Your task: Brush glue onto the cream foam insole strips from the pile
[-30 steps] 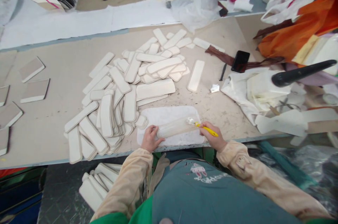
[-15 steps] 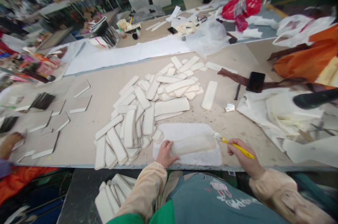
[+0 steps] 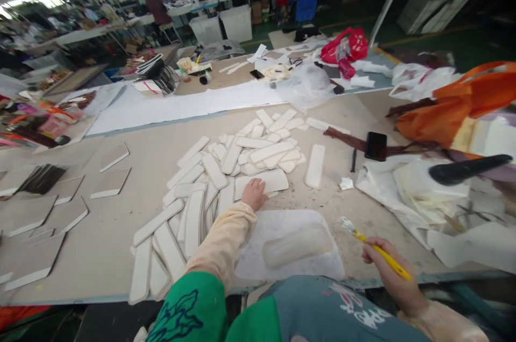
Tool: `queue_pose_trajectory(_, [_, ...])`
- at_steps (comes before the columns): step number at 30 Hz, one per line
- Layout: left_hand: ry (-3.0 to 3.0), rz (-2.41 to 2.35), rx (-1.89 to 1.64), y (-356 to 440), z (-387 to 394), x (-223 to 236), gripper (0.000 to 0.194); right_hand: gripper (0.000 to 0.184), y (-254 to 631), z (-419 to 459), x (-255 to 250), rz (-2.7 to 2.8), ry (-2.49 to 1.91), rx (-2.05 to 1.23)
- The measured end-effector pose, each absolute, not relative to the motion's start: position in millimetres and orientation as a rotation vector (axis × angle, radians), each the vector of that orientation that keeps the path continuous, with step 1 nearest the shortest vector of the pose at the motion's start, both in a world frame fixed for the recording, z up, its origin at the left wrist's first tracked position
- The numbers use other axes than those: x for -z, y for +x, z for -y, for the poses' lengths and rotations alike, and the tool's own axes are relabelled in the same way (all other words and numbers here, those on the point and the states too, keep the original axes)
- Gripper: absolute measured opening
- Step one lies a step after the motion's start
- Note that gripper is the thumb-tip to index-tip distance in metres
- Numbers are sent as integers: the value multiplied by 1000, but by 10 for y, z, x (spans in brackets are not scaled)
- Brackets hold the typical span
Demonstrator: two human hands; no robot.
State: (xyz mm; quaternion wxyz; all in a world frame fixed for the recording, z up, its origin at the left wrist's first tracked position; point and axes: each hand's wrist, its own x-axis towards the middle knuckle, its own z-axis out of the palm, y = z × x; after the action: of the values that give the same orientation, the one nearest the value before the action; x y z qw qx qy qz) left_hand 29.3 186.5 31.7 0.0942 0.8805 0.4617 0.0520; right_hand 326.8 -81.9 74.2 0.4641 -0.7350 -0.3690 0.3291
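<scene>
My left hand point(image 3: 253, 194) reaches forward and rests on a wide white rounded strip point(image 3: 266, 182) at the near edge of a heap of white strips point(image 3: 226, 170); its fingers are curled on it. My right hand point(image 3: 389, 272) is closed round a yellow-handled brush point(image 3: 373, 246), held off to the right with the bristles pointing left. Between my hands a glue-coated strip point(image 3: 297, 245) lies by itself on a white work mat point(image 3: 282, 223).
A single white strip point(image 3: 315, 165), a black phone point(image 3: 375, 145) and an orange bag point(image 3: 455, 105) lie to the right. Grey-faced squares point(image 3: 108, 183) cover the table's left. Piled paper and a black handle point(image 3: 467, 168) crowd the right edge. People work at far benches.
My left hand let go of the coated strip and moved forward onto the wide strip in the heap. My right hand drew the brush back right. The view tilted upward.
</scene>
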Motion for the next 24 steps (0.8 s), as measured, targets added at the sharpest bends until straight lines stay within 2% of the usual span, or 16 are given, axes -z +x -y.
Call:
queue_pose_trajectory(12, [2696,-1134,-85,444,-2222,-92,32,21,3150,813,-731,959,-1876,-802])
queue_pose_trajectory(15, [2743,-1080,-130,425,-2267,-120,24,23,3133,803,-735,952,-1870,-784])
queue_pose_trajectory(17, [2754,-1084,-156,418,-2299,-184,21,25,3115,780,-750,941,-1851,-757])
queue_pose_trajectory(20, [2733,-1161,-187,409,-2279,-404,26,28,3098,720,-808,945,-1796,-711])
queue_pose_trajectory(24, [2662,-1232,-196,435,-1908,-855,29,22,3091,584,-940,950,-1683,-679])
